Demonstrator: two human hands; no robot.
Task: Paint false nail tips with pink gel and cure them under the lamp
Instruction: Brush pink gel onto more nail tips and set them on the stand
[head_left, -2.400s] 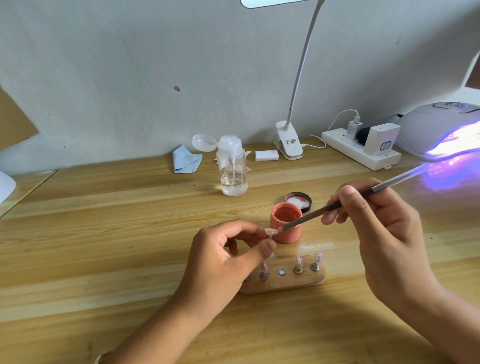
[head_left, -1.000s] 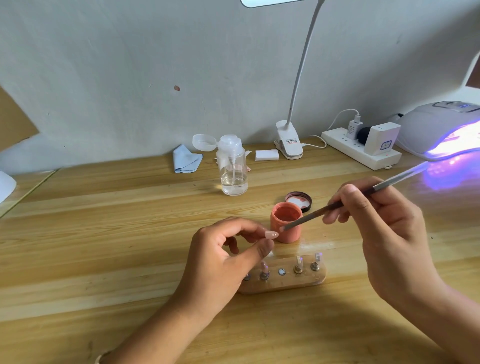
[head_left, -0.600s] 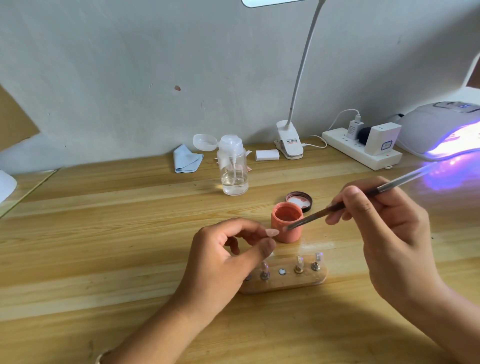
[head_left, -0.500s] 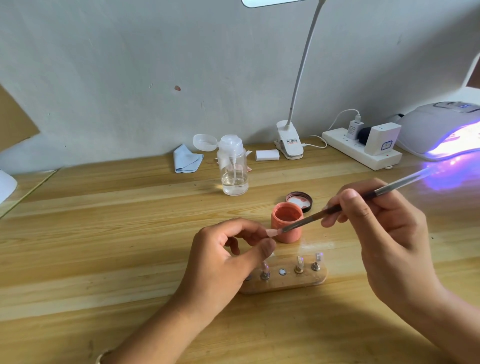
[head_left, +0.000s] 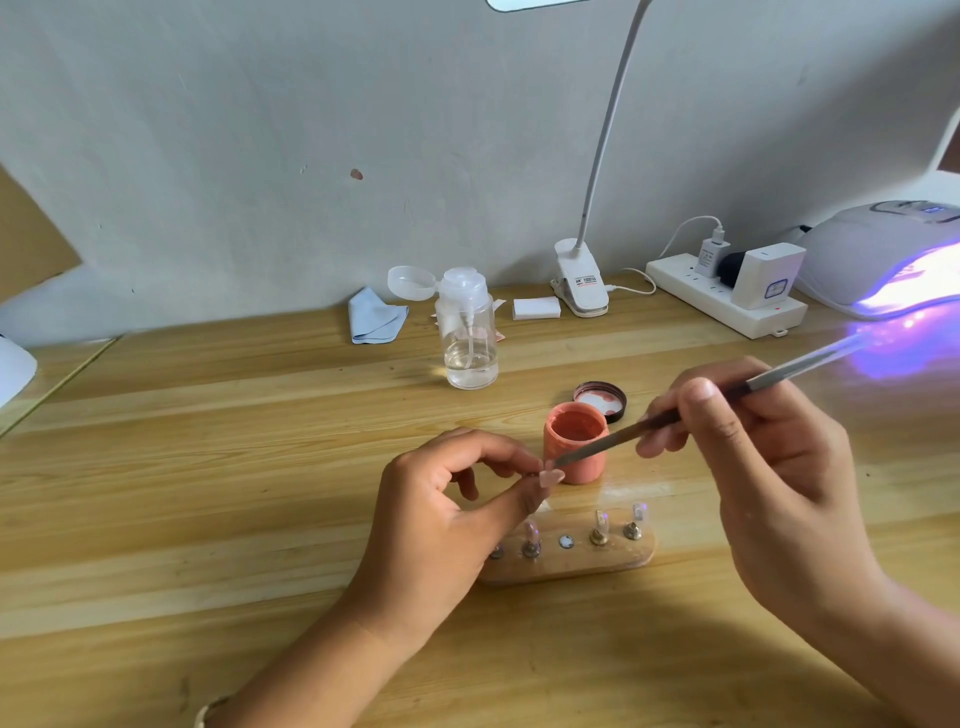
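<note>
The brush (head_left: 613, 441) has slid back from the pot side and its tip meets the far edge of the nail tip (head_left: 550, 477) again; the hands have otherwise barely shifted. The step in hand is laying pink gel on this one tip. The left hand (head_left: 441, 519) pinches it between thumb and forefinger, other fingers curled loosely under, just in front of the open gel pot (head_left: 582, 467) (its lid (head_left: 600, 399) lies behind). The right hand (head_left: 769, 467) grips the brush like a pen, shaft slanting up to the right. Next likely comes a short, light stroke across the tip, then seating it in the free socket of the wooden holder (head_left: 571, 564). The lit curing lamp (head_left: 883, 254) stands well apart, far right.
</note>
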